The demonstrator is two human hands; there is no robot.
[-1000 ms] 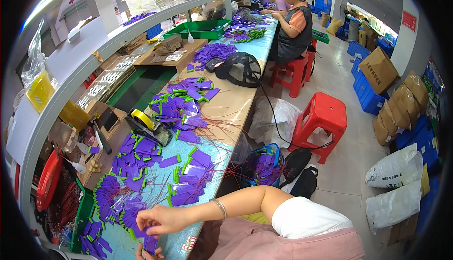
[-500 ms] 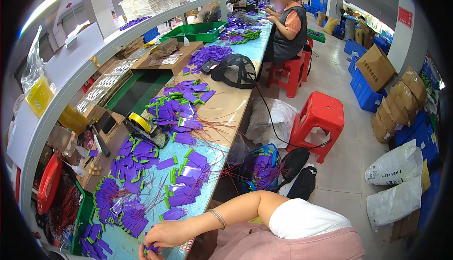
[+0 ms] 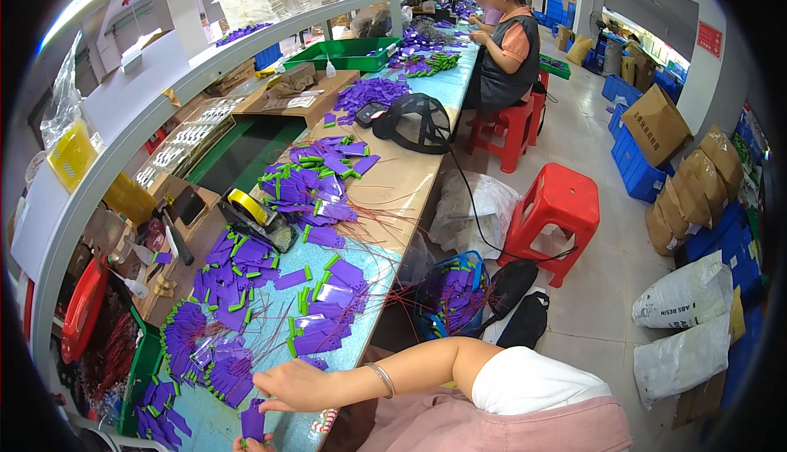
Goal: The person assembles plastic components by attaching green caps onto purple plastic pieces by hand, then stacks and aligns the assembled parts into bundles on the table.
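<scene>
A flat purple piece (image 3: pixel 252 422) with a green end stands between my hands at the near edge of the bench. My left hand (image 3: pixel 252 445), mostly cut off by the lower picture edge, grips its lower end. Over its upper end, my right hand (image 3: pixel 293 386) has its fingers curled together; what they pinch, if anything, is too small to make out. Just beyond lie fanned purple pieces with green ends (image 3: pixel 184 337), with thin red wires among them. A staggered row of similar pieces (image 3: pixel 332 311) lies to the right of the fan.
A tape dispenser (image 3: pixel 254 210) with yellow tape stands beside the piles. A black mesh cap (image 3: pixel 414 124) lies farther along the bench (image 3: pixel 385 206). Right of the bench are a red stool (image 3: pixel 553 214) and a basket of purple pieces (image 3: pixel 455 292). A co-worker (image 3: pixel 504 50) sits at the far end.
My right hand has risen a little from its place against my left hand. The purple piece, mostly covered before, now shows upright between them. The view has shifted slightly.
</scene>
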